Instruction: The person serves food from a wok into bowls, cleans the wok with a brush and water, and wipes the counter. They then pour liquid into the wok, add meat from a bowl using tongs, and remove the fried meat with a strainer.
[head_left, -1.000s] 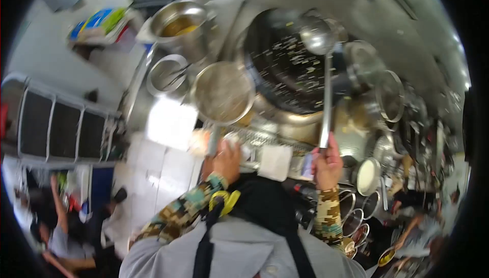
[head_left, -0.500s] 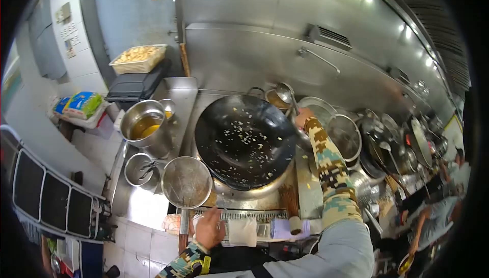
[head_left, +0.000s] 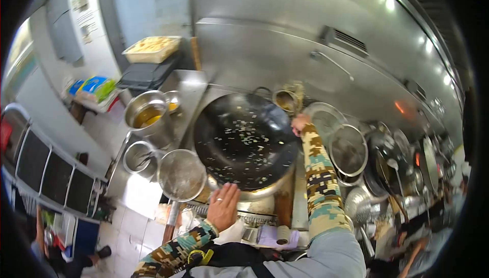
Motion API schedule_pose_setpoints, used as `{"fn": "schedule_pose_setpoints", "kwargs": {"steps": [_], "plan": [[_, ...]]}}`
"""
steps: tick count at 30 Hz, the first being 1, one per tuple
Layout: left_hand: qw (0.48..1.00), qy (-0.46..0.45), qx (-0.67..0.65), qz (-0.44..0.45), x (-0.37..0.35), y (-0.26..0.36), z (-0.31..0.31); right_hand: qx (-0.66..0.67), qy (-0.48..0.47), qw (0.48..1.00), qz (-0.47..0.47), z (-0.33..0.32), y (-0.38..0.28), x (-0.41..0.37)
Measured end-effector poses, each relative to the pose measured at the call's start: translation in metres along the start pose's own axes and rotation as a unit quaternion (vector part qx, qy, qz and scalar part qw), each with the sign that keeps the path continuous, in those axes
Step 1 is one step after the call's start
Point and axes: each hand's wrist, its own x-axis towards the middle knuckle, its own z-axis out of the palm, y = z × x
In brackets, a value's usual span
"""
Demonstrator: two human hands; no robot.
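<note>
A large black wok (head_left: 219,135) sits on the burner, with small pale chopped bits (head_left: 249,135) scattered over its bottom. My left hand (head_left: 223,209) is open with its fingers stretched out, just in front of the wok's near rim. It holds nothing visible. My right hand (head_left: 300,123) is closed at the wok's right side, around the handle of a ladle whose bowl is blurred near a small pot (head_left: 284,100) behind the wok. To the left of my left hand, a round mesh strainer (head_left: 182,175) rests with its handle toward me.
A metal pot of yellow oil (head_left: 147,116) and a smaller pot (head_left: 137,156) stand on the left counter. On the right are a round strainer (head_left: 348,148) and several pans. A wall tap (head_left: 333,64) juts out behind. People work at the far right.
My left hand has moved up and right toward the wok's near rim, its fingers now stretched out. The ladle's bowl, clear before beside the small pot, is now blurred. The view has shifted slightly.
</note>
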Motion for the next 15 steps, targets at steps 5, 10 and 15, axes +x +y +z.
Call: {"fn": "schedule_pose_setpoints", "kwargs": {"steps": [5,10,15], "plan": [[1.000,0.011,0.018,0.008,-0.005,-0.003,0.013,0.024,0.109,0.988,-0.109,-0.079,-0.012,-0.080],[1.000,0.021,0.013,0.000,-0.002,-0.005,0.004,-0.078,0.098,0.991,-0.038,-0.141,0.012,-0.066],[1.000,0.002,0.023,0.011,-0.005,-0.006,0.005,0.264,0.039,0.963,0.030,-0.141,0.027,-0.083]]}}
